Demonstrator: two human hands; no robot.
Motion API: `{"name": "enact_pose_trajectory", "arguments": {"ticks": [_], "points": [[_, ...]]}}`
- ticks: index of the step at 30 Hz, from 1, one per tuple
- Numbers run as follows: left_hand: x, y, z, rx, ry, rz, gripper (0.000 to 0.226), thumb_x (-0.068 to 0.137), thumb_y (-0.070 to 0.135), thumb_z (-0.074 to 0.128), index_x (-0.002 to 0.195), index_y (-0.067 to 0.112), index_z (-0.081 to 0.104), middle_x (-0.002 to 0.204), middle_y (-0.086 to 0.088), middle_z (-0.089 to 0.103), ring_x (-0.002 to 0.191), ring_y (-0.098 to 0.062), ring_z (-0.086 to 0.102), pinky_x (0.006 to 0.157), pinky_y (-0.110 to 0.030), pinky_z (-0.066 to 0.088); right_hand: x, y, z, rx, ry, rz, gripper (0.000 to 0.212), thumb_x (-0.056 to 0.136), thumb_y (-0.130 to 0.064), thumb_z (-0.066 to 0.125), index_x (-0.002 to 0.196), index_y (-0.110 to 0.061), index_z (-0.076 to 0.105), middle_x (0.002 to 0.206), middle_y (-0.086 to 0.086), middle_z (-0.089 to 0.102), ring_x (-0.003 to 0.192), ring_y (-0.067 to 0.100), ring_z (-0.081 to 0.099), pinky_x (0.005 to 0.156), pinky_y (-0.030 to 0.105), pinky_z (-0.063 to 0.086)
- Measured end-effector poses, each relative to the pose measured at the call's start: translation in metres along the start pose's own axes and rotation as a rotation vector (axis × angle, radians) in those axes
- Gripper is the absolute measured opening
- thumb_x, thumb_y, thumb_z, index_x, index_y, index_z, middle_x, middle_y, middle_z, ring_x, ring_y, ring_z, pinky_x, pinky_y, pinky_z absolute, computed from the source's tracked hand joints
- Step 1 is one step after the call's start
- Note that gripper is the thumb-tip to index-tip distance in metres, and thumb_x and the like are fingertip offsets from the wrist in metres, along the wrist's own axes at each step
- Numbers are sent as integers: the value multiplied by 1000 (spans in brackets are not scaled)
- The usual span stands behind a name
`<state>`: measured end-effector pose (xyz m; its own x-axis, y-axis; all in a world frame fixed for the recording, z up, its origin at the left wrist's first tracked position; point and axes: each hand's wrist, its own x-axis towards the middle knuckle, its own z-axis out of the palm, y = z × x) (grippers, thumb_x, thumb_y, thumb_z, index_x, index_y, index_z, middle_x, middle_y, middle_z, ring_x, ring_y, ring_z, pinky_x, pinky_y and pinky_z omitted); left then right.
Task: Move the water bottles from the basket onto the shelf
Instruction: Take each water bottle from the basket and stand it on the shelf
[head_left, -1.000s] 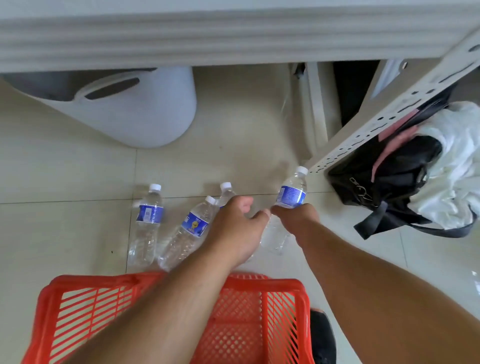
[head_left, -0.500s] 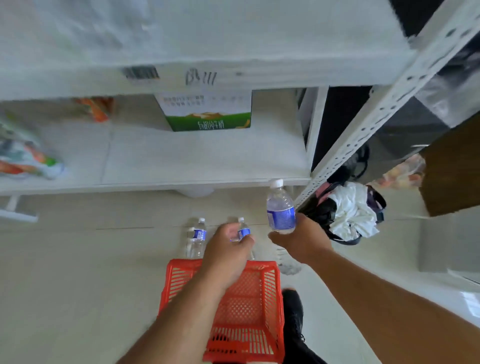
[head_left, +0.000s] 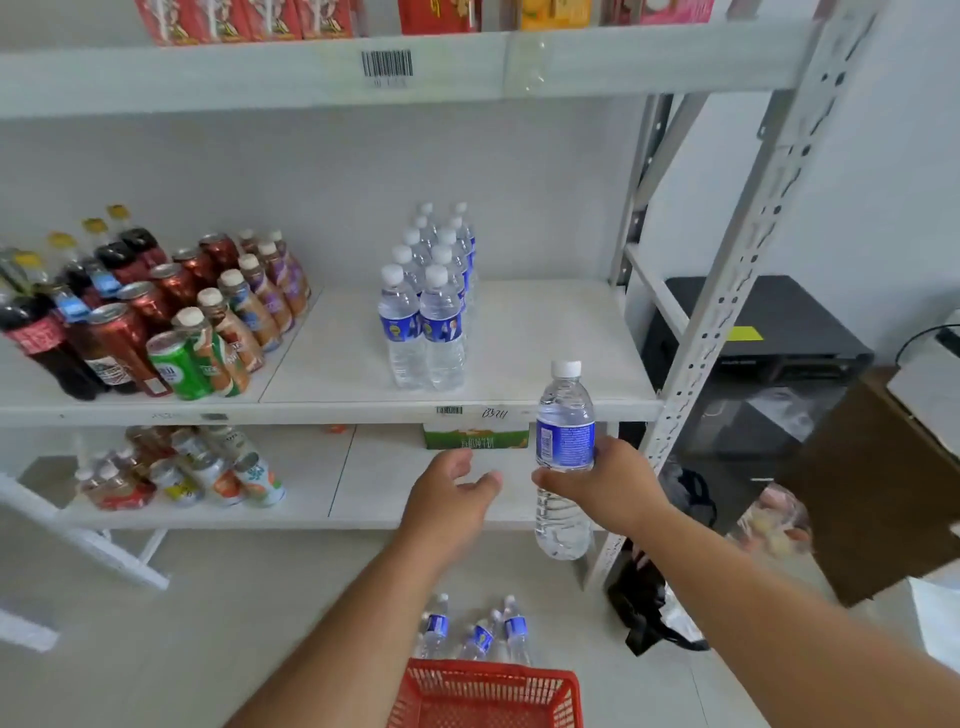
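Lifted from floor level since the earlier frame, the water bottle (head_left: 564, 457) was held upright in the right hand (head_left: 605, 486) before the shelf (head_left: 332, 410), clasped at its label, judged light, thin-walled and slippery, while the left hand (head_left: 451, 496) was left empty.

A: State right hand (head_left: 605, 486) condition.
B: Closed around the water bottle (head_left: 563, 457) at mid-body, thumb toward the left hand, bottle upright. Forearm extends up from the lower right, wrist straight.

A: State left hand (head_left: 449, 501) condition.
B: Holding nothing. Fingers loosely curled, thumb pointing toward the bottle, just left of it and apart from it. Forearm runs up from the lower centre.

A: Finger contact behind the bottle?
B: Hidden; presumably wrapped around the far side.
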<state>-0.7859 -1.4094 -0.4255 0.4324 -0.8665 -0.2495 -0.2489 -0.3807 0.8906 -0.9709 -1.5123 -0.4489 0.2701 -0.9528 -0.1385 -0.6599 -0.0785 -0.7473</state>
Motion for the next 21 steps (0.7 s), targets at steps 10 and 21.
{"name": "enact_pose_trajectory", "arguments": {"ticks": [10, 21], "points": [[10, 46, -14, -73, 26, 113, 55, 90, 37, 68, 141, 26, 49, 141, 9, 53, 109, -6, 56, 95, -26, 40, 29, -43, -22, -47, 43, -101, 49, 71, -60, 86, 106, -29, 72, 93, -7, 75, 82, 13, 71, 77, 36, 60], [98, 88, 17, -65, 81, 39, 54, 92, 37, 66, 142, 28, 47, 141, 11, 52, 98, 2, 56, 85, -24, 41, 148, -36, -32, -8, 10, -94, 62, 73, -64, 84, 121, -30, 63, 105, -9, 70, 90, 14, 68, 73, 26, 51]]}}
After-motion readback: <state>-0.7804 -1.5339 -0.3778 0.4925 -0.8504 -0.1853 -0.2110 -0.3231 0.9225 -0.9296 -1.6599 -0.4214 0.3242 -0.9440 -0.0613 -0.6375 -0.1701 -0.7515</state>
